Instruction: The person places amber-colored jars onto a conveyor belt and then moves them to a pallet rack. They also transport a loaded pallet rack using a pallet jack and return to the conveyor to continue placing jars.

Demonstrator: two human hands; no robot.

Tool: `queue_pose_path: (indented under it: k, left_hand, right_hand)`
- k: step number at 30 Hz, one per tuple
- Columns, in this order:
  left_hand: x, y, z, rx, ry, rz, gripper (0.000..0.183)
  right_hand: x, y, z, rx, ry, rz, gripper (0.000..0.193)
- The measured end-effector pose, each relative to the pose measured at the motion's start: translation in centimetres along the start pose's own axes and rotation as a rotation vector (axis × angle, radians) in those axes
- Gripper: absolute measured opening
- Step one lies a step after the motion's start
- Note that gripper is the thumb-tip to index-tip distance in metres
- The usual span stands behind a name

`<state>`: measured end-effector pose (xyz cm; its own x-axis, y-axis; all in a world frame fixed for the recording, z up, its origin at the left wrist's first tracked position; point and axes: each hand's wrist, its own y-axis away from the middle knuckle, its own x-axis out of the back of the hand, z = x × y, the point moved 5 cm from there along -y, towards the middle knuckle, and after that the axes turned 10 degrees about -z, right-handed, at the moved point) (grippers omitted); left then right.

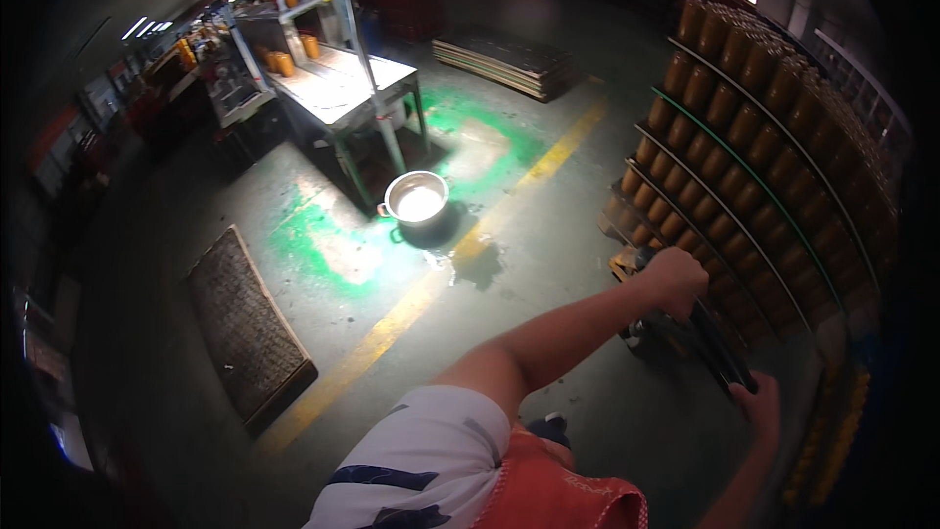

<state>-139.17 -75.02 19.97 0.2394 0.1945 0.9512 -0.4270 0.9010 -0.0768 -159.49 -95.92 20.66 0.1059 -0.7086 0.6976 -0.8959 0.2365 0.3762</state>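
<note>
Both of my hands are on the black handle [723,345] of what looks like a pallet truck, at the right. My left hand [678,282] is closed round its far end, with the arm stretched across in front of me. Lower down, my right hand [760,402] grips the near end, fingers partly hidden. Beyond the handle rises a tall stack of brown-filled jars [749,127], layered between thin sheets. The truck's lower parts are dark and mostly hidden by my left arm and the handle.
A metal pot [416,200] sits on the floor by a lit worktable [387,72] with several orange jars. A dark flat panel [250,318] lies at left, and stacked boards [499,64] lie farther back. A yellow line [392,318] crosses the wet-looking floor.
</note>
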Motion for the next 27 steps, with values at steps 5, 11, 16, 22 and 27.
queue_pose_path:
  k: [5,11,16,22,27]
  left_hand:
    - [-0.7,7.2,5.7,0.065,-0.008,-0.039,0.019]
    - [-2.4,16.0,15.3,0.125,-0.054,-0.021,0.021]
    - [-4.4,22.5,24.7,0.251,-0.042,-0.019,0.020]
    - [-5.7,29.9,33.8,0.289,-0.034,-0.113,0.019]
    - [-10.9,39.6,38.2,0.009,0.150,-0.102,0.032]
  right_hand:
    - [-2.9,6.9,2.2,0.043,0.042,0.005,0.033]
    - [-5.9,17.0,4.0,0.147,0.065,-0.021,0.033]
    - [-6.7,25.7,6.8,0.182,0.071,-0.083,0.032]
    - [-9.0,35.4,10.8,0.241,0.202,-0.041,0.035]
    - [-16.3,45.1,14.4,0.238,0.227,-0.082,0.044]
